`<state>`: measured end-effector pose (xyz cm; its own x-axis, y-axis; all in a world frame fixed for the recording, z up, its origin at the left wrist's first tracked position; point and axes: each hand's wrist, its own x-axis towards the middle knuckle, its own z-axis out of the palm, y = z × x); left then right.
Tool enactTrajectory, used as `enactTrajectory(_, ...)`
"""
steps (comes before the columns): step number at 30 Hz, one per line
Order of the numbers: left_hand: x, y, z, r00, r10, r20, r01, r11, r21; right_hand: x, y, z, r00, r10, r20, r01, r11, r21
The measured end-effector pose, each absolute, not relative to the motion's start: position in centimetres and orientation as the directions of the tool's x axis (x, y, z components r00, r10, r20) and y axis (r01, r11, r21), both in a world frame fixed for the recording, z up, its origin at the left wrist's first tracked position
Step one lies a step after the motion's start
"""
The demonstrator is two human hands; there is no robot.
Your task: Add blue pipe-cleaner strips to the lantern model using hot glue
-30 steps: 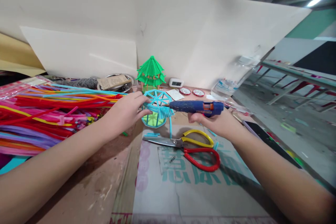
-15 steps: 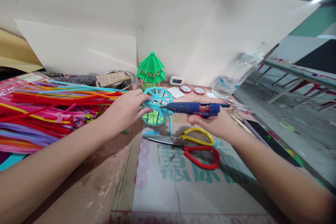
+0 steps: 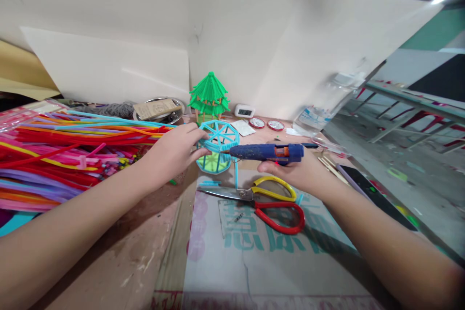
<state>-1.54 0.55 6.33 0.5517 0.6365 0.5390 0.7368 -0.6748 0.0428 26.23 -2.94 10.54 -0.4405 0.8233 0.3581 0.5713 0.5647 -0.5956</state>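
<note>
My left hand pinches the left side of a light-blue pipe-cleaner frame, two spoked rings set one above the other with a blue band between them. In my right hand is a dark-blue glue gun, pointing left. Its tip meets or nearly meets the frame's band; the exact contact is too small to tell. A blue strip hangs down from the frame's right side. Scissors with one yellow and one red handle lie below, blades to the left. Behind the frame stands a green tiered pavilion roof model.
Bundles of coloured pipe cleaners cover the left side. At the back are a metal dish, a small digital clock and two red-rimmed reels. A plastic bottle and a phone-like black slab are on the right.
The glue gun's tip has dropped slightly and shifted a little left along the frame's band. My left hand keeps its place on the frame.
</note>
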Motion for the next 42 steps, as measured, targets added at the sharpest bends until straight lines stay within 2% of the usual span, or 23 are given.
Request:
enactTrajectory(4, -1.57, 0.55, 6.3, 0.55, 0.641, 0.535, 0.738, -0.673, 0.047, 26.22, -3.05, 10.64, -0.437, 0.822, 0.365, 0.57, 0.567, -0.595)
enactTrajectory(11, -1.6, 0.6, 6.25, 0.556, 0.635, 0.536, 0.739, -0.673, 0.03, 26.38, -3.11, 10.35, -0.385, 0.88, 0.277, 0.583, 0.465, -0.667)
enactTrajectory(18, -1.6, 0.59, 6.21, 0.562, 0.62, 0.548, 0.728, -0.685, 0.028, 26.13, -3.33, 10.67, -0.399, 0.864, 0.307, 0.629, 0.502, -0.594)
enactTrajectory(23, -1.58, 0.52, 6.35, 0.558, 0.631, 0.539, 0.737, -0.675, 0.026, 26.05, -3.35, 11.05, -0.451, 0.812, 0.371, 0.621, 0.584, -0.523)
enactTrajectory(31, -1.6, 0.58, 6.35, 0.559, 0.631, 0.538, 0.734, -0.679, 0.033, 26.93, -3.48, 10.42, -0.442, 0.861, 0.25, 0.655, 0.501, -0.566)
enactTrajectory(35, -1.6, 0.54, 6.32, 0.558, 0.638, 0.531, 0.737, -0.675, 0.036, 26.88, -3.56, 10.75, -0.481, 0.844, 0.238, 0.654, 0.526, -0.543)
enactTrajectory(42, -1.56, 0.46, 6.38, 0.558, 0.64, 0.529, 0.743, -0.669, 0.025, 26.47, -3.65, 11.0, -0.41, 0.876, 0.256, 0.675, 0.48, -0.561)
